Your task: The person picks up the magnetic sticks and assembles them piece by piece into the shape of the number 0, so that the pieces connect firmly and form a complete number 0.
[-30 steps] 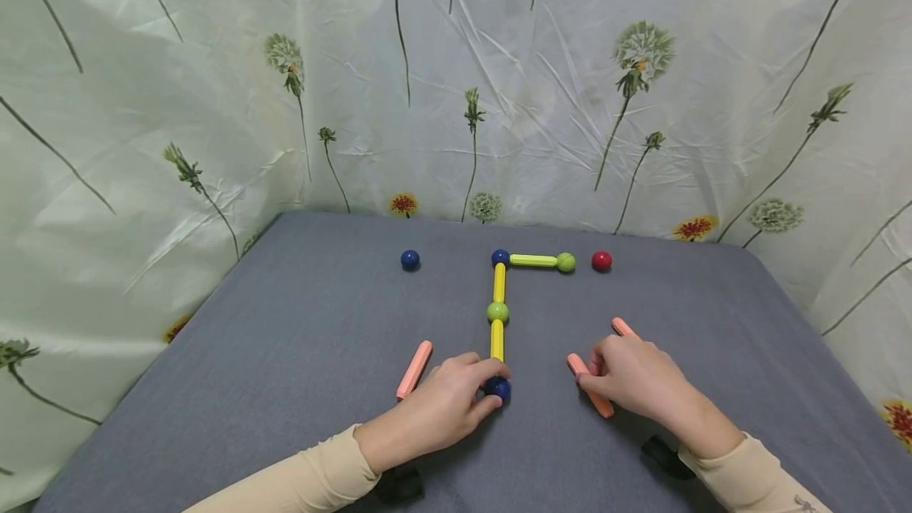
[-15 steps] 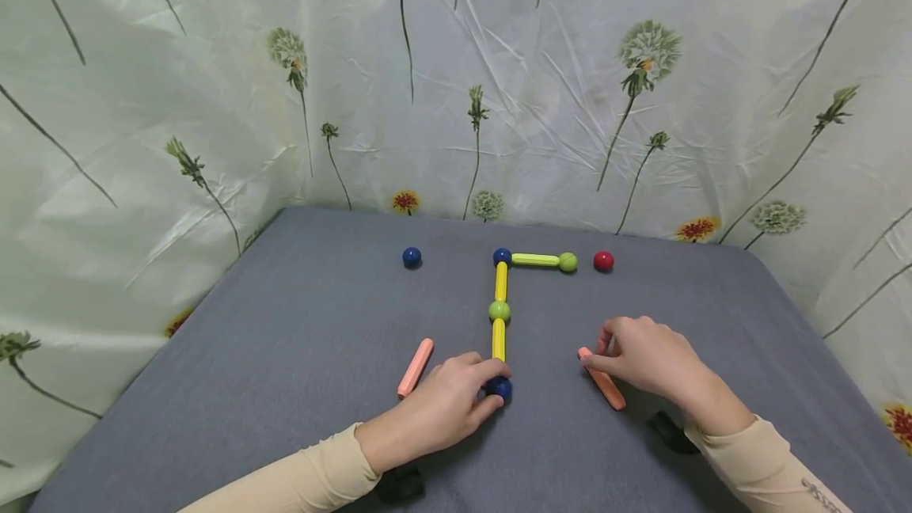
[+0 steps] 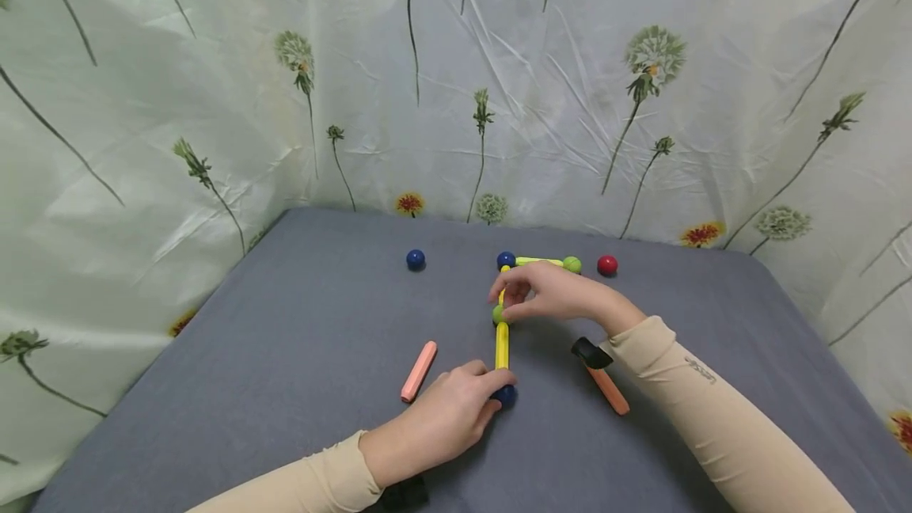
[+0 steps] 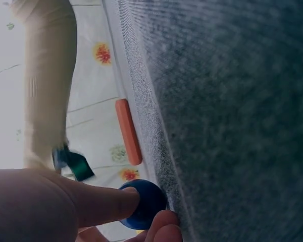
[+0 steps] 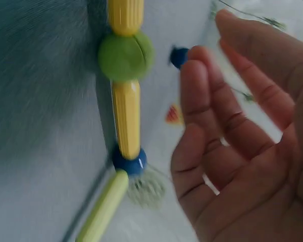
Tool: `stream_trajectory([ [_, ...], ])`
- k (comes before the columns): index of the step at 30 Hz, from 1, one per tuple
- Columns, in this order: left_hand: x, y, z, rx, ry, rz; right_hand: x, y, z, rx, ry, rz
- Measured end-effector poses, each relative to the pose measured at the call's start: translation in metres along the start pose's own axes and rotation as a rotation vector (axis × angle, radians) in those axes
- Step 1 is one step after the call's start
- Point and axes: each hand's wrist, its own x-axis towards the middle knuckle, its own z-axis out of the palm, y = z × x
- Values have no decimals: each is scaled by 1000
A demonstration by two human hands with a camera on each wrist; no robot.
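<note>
The person's left hand [image 3: 449, 414] has its grip drawn in snugly around the near blue ball [image 3: 505, 396], thumb on one side, fingers on the other. That ball sits at the six o'clock end of a chain lying on the grey surface [image 3: 321, 323], with twelve towards the flowered cloth [image 3: 399, 141].

Up from the ball run the near yellow bar [image 3: 502, 345], the middle green ball [image 3: 498, 313], the far yellow bar [image 5: 127, 118] and the corner blue ball [image 3: 506, 260]. There the chain turns towards three o'clock along a lime bar [image 3: 539, 261] to an end green ball [image 3: 572, 264]. A red ball [image 3: 607, 265] lies just beyond, apart from it.

The right hand [image 3: 549, 291] hangs over the chain by the middle green ball, fingers bent loosely and thumb well parted from them; its grip has hold of nothing.

Taking that ball as the dial's centre, I see a loose blue ball [image 3: 416, 260] at ten, a salmon bar [image 3: 419, 372] at eight beside the left hand, and an orange bar [image 3: 608, 391] at four, partly hidden by the black wrist device [image 3: 591, 353].
</note>
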Motion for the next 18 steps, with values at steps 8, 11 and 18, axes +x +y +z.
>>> stream_trajectory([
  [8,-2,2,1,66,9,28,59,-4,20,76,-152,-65],
  [11,-1,2,1,67,-2,22,71,-5,27,79,-185,-76],
  [18,-2,2,-1,60,-3,16,90,-5,39,84,-250,-84],
])
